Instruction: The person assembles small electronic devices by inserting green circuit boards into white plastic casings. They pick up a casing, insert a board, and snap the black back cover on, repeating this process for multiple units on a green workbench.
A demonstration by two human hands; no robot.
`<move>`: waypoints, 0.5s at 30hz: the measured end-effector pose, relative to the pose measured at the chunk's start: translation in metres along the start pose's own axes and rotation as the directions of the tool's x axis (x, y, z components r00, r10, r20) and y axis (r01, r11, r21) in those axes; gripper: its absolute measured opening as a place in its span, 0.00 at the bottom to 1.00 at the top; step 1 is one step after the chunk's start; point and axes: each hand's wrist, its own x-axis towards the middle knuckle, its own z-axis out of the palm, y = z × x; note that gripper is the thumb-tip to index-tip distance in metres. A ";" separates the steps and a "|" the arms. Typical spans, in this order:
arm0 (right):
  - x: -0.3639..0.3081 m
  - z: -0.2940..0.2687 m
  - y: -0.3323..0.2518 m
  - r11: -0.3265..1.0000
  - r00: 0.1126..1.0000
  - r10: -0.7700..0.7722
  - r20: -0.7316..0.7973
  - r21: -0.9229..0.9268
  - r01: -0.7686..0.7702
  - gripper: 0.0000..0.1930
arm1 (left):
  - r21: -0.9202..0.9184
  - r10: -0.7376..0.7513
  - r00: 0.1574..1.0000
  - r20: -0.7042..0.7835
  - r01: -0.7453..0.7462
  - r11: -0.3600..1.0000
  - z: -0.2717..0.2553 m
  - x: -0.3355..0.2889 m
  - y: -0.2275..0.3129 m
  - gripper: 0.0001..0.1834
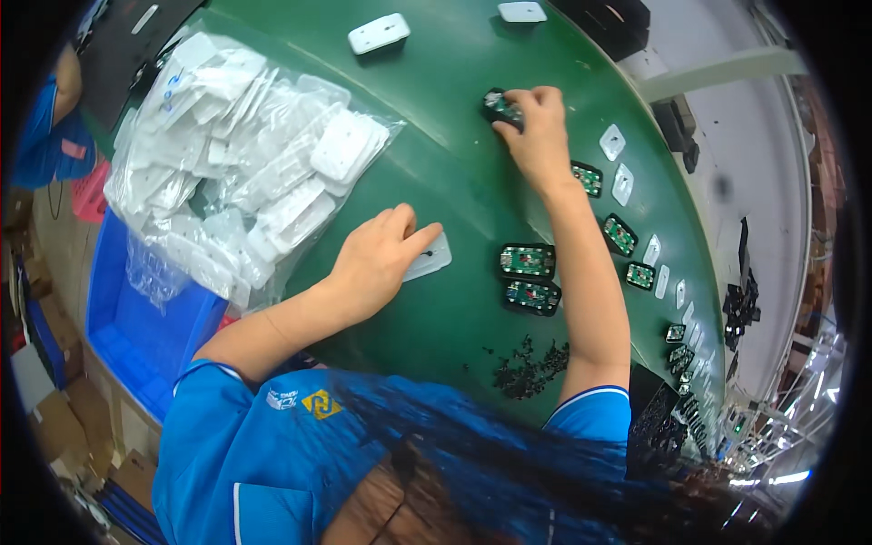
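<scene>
At the far middle of the green bench, my right hand [542, 132] is closed around a black housing [498, 105] with a circuit board in it, thumb on one side and fingers on the other. My left hand [381, 250] is closed at the edge of a white plastic cover [438, 258] lying on the bench; its fingers hide part of that cover. Between my arms sit two black housings with green circuit boards, one [527, 261] just beyond the other [532, 297]. Small black parts [529, 368] lie loosely heaped near my body.
A clear bag [245, 154] full of white covers fills the left, above a blue bin [136, 300]. Along the right edge run several housings [620, 234] and white covers [622, 183]. Two more covers [379, 34] lie at the far edge. Another person's blue sleeve [41, 136] shows far left.
</scene>
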 end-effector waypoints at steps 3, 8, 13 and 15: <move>-0.017 -0.015 -0.019 0.993 0.998 -0.002 -0.062 0.117 0.009 0.23 | -0.008 0.009 1.000 -0.012 -0.009 1.000 0.001 -0.003 -0.005 0.19; -0.064 -0.033 -0.070 0.871 0.941 0.231 0.247 0.378 -0.313 0.22 | 0.026 -0.013 0.999 -0.041 0.014 1.000 -0.011 -0.017 0.007 0.23; -0.071 -0.035 -0.080 0.926 0.898 0.350 0.267 0.049 -0.376 0.15 | 0.083 0.058 0.998 0.009 -0.058 0.995 -0.020 -0.026 0.002 0.27; -0.081 -0.027 -0.069 0.986 0.984 0.153 0.095 0.046 -0.157 0.14 | 0.120 0.100 0.995 -0.021 -0.097 0.988 -0.020 -0.027 -0.005 0.28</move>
